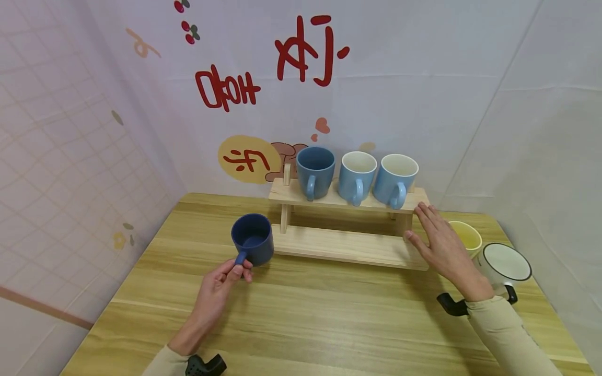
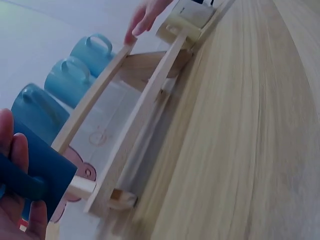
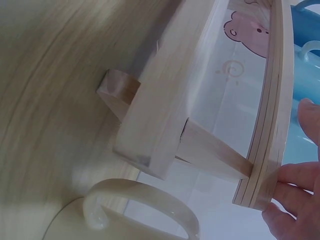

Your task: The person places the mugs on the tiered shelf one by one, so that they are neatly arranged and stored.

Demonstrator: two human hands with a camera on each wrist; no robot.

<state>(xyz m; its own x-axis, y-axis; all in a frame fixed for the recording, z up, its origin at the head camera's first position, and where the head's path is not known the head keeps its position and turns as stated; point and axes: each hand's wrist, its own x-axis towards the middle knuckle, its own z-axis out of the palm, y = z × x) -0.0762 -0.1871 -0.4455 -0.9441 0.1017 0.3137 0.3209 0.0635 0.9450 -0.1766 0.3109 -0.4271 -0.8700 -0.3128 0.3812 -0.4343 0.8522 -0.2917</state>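
Note:
My left hand (image 1: 217,290) pinches the handle of a navy blue mug (image 1: 261,249), held upright at the left end of a two-tier wooden rack (image 1: 329,243). In the left wrist view the mug (image 2: 50,170) overlaps the rack's near end, with fingers around its handle. My right hand (image 1: 444,247) has its fingers extended, and the fingertips rest at the right end of the upper shelf. On that shelf stand a greyish-blue mug (image 1: 316,175) and two light blue mugs (image 1: 354,184), (image 1: 391,184) with white insides, their handles facing me.
To the right of the rack, behind my right forearm, are a yellow mug (image 1: 467,236) and a white mug (image 1: 505,261) with a black rim. The wooden table (image 1: 329,324) meets a printed white cloth wall (image 1: 400,104) behind the rack.

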